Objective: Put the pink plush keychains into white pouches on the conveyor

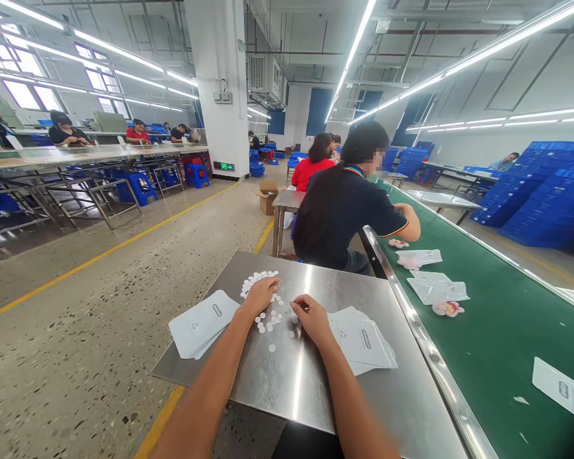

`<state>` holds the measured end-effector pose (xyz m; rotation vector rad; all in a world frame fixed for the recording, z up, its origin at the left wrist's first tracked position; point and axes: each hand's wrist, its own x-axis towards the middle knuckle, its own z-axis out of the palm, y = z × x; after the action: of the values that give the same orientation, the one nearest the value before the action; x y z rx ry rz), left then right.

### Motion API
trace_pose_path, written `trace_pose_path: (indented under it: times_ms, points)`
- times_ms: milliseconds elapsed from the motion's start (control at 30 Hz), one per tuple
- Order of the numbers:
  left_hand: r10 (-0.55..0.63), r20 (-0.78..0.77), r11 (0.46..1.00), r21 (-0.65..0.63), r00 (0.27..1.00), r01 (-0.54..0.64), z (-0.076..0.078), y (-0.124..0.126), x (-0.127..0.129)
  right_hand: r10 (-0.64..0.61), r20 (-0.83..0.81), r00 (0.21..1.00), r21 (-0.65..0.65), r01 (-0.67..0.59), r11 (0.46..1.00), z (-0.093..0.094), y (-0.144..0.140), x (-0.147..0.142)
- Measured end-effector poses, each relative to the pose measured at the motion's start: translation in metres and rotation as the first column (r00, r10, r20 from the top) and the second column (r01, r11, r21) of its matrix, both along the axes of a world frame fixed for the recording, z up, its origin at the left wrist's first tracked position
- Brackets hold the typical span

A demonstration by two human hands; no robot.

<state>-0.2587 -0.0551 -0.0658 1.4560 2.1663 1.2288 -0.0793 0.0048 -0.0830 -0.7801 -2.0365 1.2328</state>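
Observation:
On the steel table (pixel 268 389) lies a heap of small round white discs (pixel 253 278), with several more spread toward me. My left hand (pixel 262 294) is over the heap's near right side, its fingers curled together; whatever is in them is hidden. My right hand (pixel 312 317) is a little to the right, thumb and forefinger pinched low above the table by some loose discs (pixel 291 334). What the pinch holds is too small to make out. A stack of flat white printed pouches (pixel 203 325) lies left of my left arm. Another fanned stack of pouches (pixel 366 341) is beside my right hand.
A green conveyor belt (pixel 488 357) runs along the table's right side, carrying pouches (pixel 437 288), pink flower-like pieces (pixel 448 308) and a single pouch (pixel 562 389). A co-worker (pixel 349 204) in a dark shirt sits just ahead. Blue crates (pixel 545 185) are stacked beyond the belt.

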Motion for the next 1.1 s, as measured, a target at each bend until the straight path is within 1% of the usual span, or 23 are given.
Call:
trace_pose_path:
  times_ms: [100, 233, 300, 367, 467, 567, 633, 700, 800, 900, 933, 967, 1000, 1033, 1100]
  points:
    - [0.002, -0.091, 1.0, -0.021, 0.996, -0.004, -0.002, 0.002, -0.004, -0.033, 0.033, 0.999, 0.098, 0.029, 0.995, 0.001, -0.003, -0.002]
    - [-0.033, -0.218, 0.998, -0.06, 0.975, 0.021, -0.002, -0.002, -0.003, -0.023, 0.053, 0.998, 0.229, 0.011, 0.973, 0.0, -0.007, -0.007]
    - [-0.069, -0.276, 0.994, -0.098, 0.959, 0.043, -0.003, -0.005, -0.002, -0.013, 0.056, 0.998, 0.269, -0.003, 0.963, 0.0, -0.01, -0.008]
    - [-0.083, -0.327, 0.99, -0.133, 0.941, 0.041, -0.007, -0.008, -0.001, -0.008, 0.058, 0.998, 0.29, -0.009, 0.957, 0.001, -0.014, -0.006]
    - [-0.047, -0.394, 0.988, -0.156, 0.918, -0.017, -0.016, -0.007, -0.004, -0.015, 0.05, 0.999, 0.304, -0.001, 0.953, 0.002, -0.02, 0.001]
    - [0.018, -0.454, 0.986, -0.139, 0.891, -0.091, -0.023, 0.0, -0.007, -0.018, 0.025, 1.0, 0.323, 0.009, 0.946, 0.003, -0.025, 0.01]
    - [0.044, -0.487, 0.987, -0.113, 0.872, -0.113, -0.024, 0.005, -0.009, -0.031, 0.033, 0.999, 0.376, 0.016, 0.926, 0.003, -0.027, 0.013]
    - [0.053, -0.514, 0.991, -0.078, 0.856, -0.109, -0.024, 0.009, -0.008, -0.052, 0.065, 0.996, 0.441, 0.018, 0.897, 0.004, -0.029, 0.014]
    - [0.092, -0.537, 0.994, -0.001, 0.839, -0.109, -0.019, 0.009, -0.006, -0.087, 0.121, 0.989, 0.5, 0.015, 0.866, 0.008, -0.033, 0.013]
    - [0.161, -0.541, 0.987, 0.092, 0.826, -0.132, -0.01, 0.006, -0.007, -0.07, 0.246, 0.967, 0.569, -0.085, 0.818, 0.019, -0.039, 0.016]
    - [0.207, -0.55, 0.978, 0.144, 0.809, -0.152, -0.005, 0.005, -0.005, -0.06, 0.284, 0.957, 0.583, -0.122, 0.804, 0.024, -0.041, 0.02]
    - [0.225, -0.558, 0.973, 0.169, 0.799, -0.157, 0.001, 0.003, -0.002, -0.057, 0.307, 0.95, 0.589, -0.143, 0.795, 0.03, -0.043, 0.026]
    - [0.24, -0.562, 0.969, 0.183, 0.792, -0.164, 0.008, 0.0, 0.003, -0.067, 0.31, 0.948, 0.59, -0.137, 0.796, 0.036, -0.042, 0.036]
    - [0.248, -0.56, 0.967, 0.187, 0.79, -0.172, 0.016, -0.003, 0.01, -0.1, 0.296, 0.95, 0.585, -0.098, 0.805, 0.043, -0.038, 0.049]
    - [0.246, -0.534, 0.969, 0.16, 0.809, -0.189, 0.034, -0.01, 0.031, -0.223, 0.272, 0.936, 0.566, 0.032, 0.824, 0.056, -0.019, 0.089]
